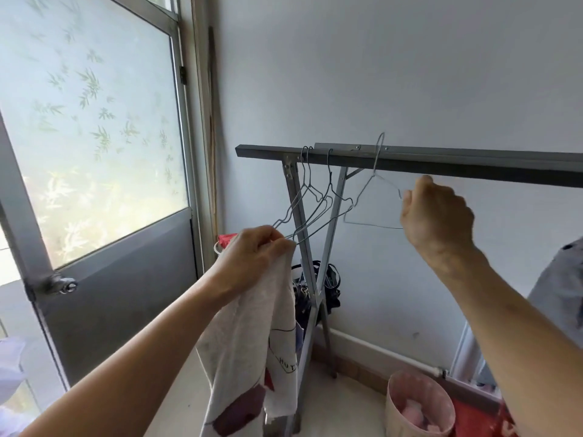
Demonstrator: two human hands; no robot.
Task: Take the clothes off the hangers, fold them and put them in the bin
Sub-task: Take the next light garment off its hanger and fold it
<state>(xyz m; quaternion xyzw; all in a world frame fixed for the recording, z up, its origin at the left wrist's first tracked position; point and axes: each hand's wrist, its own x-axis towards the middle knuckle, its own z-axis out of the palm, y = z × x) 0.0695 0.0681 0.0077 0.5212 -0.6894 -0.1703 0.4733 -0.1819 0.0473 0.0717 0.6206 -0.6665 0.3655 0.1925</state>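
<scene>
My left hand (252, 250) grips the top of a white printed garment (252, 342), which hangs down from it in front of the rack's leg. My right hand (437, 212) holds the right shoulder of a bare wire hanger (367, 197) whose hook sits over the dark metal rail (441, 165). Three more bare wire hangers (315, 203) hang on the rail's left end, their lower ends close to my left hand. A round pink bin (419, 405) with pink cloth inside stands on the floor at the lower right.
The rack's grey crossed legs (310, 279) stand near the corner, with dark items (328, 288) hung behind them. A frosted glass door (94, 152) is on the left, a white wall behind. A grey garment (561, 294) shows at the right edge, with something red (479, 417) on the floor.
</scene>
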